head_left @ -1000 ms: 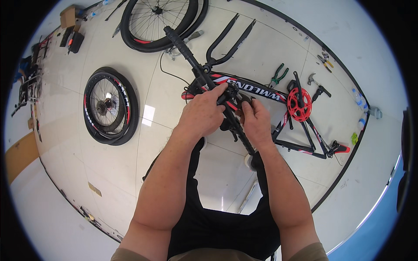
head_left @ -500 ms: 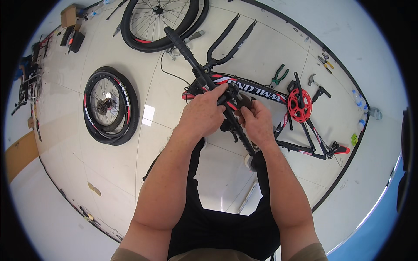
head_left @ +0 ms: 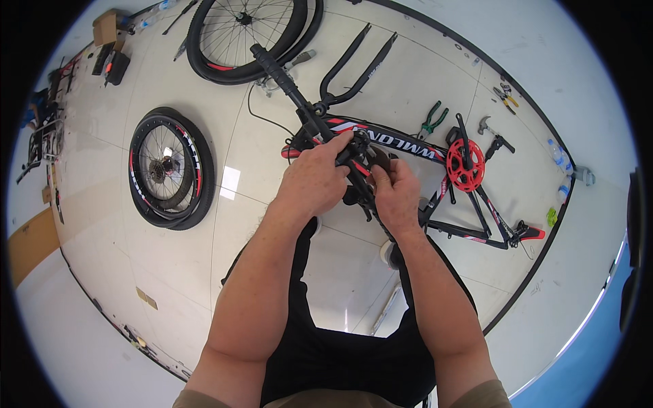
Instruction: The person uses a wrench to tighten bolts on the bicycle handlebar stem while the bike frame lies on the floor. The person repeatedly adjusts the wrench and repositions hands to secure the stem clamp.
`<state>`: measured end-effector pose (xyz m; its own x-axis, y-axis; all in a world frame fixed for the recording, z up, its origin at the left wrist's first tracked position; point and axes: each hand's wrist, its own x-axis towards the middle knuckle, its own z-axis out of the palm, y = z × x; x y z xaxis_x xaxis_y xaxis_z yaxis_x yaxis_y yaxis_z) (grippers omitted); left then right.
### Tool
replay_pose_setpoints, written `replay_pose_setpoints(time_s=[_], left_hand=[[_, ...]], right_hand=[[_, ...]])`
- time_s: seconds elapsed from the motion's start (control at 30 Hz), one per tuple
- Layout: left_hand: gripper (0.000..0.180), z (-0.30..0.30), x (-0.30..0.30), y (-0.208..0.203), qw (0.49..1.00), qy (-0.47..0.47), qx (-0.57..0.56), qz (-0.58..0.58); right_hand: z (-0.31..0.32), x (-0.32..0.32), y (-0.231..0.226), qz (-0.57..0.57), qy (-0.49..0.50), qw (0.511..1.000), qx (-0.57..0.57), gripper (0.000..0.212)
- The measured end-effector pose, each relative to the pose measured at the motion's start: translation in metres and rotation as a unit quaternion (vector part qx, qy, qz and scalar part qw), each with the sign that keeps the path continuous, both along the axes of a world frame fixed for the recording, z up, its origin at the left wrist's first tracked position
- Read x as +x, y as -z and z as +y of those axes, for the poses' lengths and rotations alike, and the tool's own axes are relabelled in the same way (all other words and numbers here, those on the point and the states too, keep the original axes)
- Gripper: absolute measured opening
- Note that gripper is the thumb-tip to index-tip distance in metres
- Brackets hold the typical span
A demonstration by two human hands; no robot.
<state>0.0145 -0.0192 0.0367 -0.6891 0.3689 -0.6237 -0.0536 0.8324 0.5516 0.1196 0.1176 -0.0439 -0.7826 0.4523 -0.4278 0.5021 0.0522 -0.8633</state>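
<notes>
A black bicycle handlebar [head_left: 282,81] slants from upper left down toward my legs, with levers and a loose cable on it. My left hand [head_left: 311,178] is closed around its middle, the index finger stretched along the clamp area [head_left: 359,141]. Just right of that spot, my right hand [head_left: 397,197] pinches a dark rounded part [head_left: 378,159] between thumb and fingers, against the bar. My fingers hide most of this part, so its kind is unclear. Beneath and beyond the bar lies a black, white and red bicycle frame [head_left: 401,144] with a red chainring [head_left: 465,165].
A black fork [head_left: 373,70] lies beyond the frame. Wheels rest at left [head_left: 205,160] and at the top [head_left: 198,58]. Green-handled pliers [head_left: 431,121], a hammer [head_left: 497,134], yellow-handled pliers [head_left: 507,100] and plastic bottles [head_left: 559,156] lie to the right on the tiled floor.
My right hand has turned slightly and moved a little lower at the bar, now covering more of the dark part. My right knee has swung outward. The left hand keeps its hold.
</notes>
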Motion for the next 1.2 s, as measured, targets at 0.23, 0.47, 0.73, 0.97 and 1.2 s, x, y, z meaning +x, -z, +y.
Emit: replay_pose_setpoints(time_s=[0.23, 0.47, 0.73, 0.97, 1.2], left_hand=[[0.061, 0.000, 0.000, -0.001, 1.000, 0.016, -0.006, 0.005], [0.060, -0.003, 0.001, 0.003, 0.999, 0.034, -0.005, 0.024], [0.063, 0.000, -0.001, 0.000, 1.000, -0.003, -0.006, -0.003], [0.062, -0.003, 0.000, 0.007, 0.999, 0.031, -0.009, 0.028], [0.061, -0.005, 0.000, 0.009, 1.000, 0.014, 0.001, 0.022]], right_hand=[[0.002, -0.001, 0.003, -0.022, -0.005, 1.000, 0.002, 0.025], [0.000, 0.001, 0.003, 0.011, -0.033, 0.997, 0.064, 0.020], [-0.001, 0.002, 0.001, 0.025, -0.016, 0.999, -0.026, 0.011], [0.006, -0.002, 0.000, -0.036, -0.017, 0.997, -0.068, 0.008], [0.003, -0.003, -0.004, -0.007, -0.013, 0.997, -0.074, 0.014]])
